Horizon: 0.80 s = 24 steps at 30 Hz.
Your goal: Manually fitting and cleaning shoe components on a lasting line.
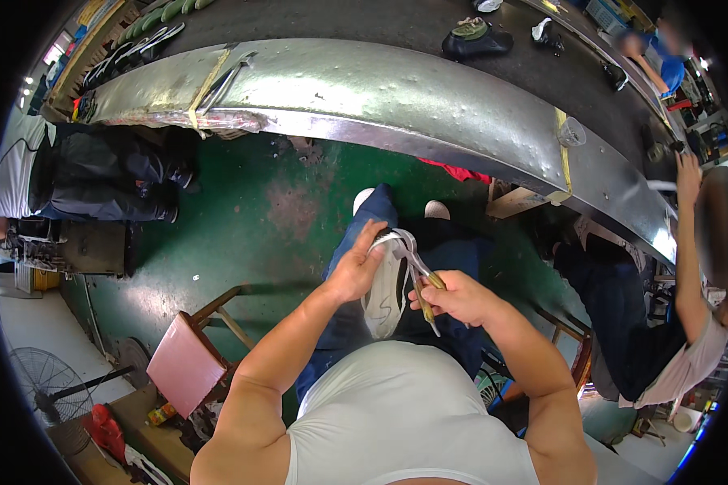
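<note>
Bench (323,90), metal-edged, arcs across the upper view, its ends lost toward the dark rim; pink-seated stool (188,365) at left, legs partly hidden. Pale shoe (387,295) sits between the two hands, its far end partly covered by the left hand (353,268), which grips it between thumb and fingers. Right hand (459,300) pinches slender brass-coloured handles (428,309), in line with curved grey strips (413,249) at the shoe; some fingertips obscured, one tool or two cannot be told.
</note>
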Each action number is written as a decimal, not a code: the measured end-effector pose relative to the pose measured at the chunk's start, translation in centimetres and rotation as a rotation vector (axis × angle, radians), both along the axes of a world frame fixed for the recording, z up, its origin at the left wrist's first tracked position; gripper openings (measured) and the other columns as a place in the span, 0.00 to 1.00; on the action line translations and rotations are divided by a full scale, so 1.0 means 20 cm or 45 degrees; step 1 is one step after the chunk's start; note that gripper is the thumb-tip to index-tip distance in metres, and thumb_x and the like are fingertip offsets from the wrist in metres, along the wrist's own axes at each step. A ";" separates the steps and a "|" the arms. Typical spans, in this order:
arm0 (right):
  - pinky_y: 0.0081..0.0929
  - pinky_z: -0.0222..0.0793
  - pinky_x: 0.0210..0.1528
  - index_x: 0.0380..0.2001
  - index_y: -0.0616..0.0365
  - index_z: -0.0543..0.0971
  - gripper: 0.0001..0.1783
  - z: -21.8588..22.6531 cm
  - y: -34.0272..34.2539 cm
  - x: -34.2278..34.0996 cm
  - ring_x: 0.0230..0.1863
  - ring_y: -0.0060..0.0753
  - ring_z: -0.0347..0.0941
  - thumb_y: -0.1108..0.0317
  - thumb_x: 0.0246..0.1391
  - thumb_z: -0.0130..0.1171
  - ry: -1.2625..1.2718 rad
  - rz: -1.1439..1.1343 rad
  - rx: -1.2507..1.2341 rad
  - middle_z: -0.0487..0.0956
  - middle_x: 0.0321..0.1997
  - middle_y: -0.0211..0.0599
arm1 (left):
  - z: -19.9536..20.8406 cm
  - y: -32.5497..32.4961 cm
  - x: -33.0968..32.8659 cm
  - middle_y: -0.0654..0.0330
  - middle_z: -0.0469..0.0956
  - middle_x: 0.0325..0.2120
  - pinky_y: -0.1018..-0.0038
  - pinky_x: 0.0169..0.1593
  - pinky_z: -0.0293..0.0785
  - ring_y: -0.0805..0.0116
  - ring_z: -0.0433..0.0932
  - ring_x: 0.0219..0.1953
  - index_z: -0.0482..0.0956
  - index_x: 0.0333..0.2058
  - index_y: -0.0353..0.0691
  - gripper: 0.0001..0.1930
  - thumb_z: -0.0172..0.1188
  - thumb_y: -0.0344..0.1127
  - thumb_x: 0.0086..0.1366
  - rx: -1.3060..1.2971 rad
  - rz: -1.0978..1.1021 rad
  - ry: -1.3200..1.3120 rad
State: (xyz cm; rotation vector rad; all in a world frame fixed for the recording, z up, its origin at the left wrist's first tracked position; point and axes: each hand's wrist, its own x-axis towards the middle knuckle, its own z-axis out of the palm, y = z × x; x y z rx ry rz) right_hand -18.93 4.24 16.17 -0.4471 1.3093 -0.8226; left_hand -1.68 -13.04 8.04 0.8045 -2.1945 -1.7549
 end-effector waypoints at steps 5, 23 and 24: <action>0.31 0.76 0.47 0.47 0.61 0.75 0.11 0.08 -0.09 -0.13 0.49 0.31 0.79 0.67 0.67 0.51 -0.149 0.128 0.188 0.80 0.45 0.35 | 0.11 -0.03 -0.06 0.41 0.54 0.70 0.65 0.72 0.52 0.46 0.53 0.72 0.56 0.69 0.41 0.27 0.44 0.42 0.76 0.119 -0.086 -0.131; 0.24 0.73 0.25 0.30 0.61 0.73 0.14 -0.14 -0.06 -0.08 0.19 0.23 0.72 0.62 0.68 0.52 0.188 0.154 0.092 0.76 0.22 0.32 | 0.03 0.00 -0.11 0.42 0.66 0.63 0.64 0.67 0.63 0.47 0.67 0.66 0.69 0.61 0.37 0.22 0.53 0.30 0.70 -0.062 0.053 -0.005; 0.24 0.73 0.25 0.29 0.61 0.73 0.15 -0.16 -0.05 -0.05 0.20 0.23 0.72 0.62 0.68 0.52 0.309 0.122 0.027 0.76 0.22 0.32 | 0.02 0.00 -0.11 0.42 0.66 0.63 0.64 0.67 0.63 0.47 0.67 0.66 0.69 0.61 0.37 0.22 0.53 0.30 0.70 -0.061 0.054 -0.008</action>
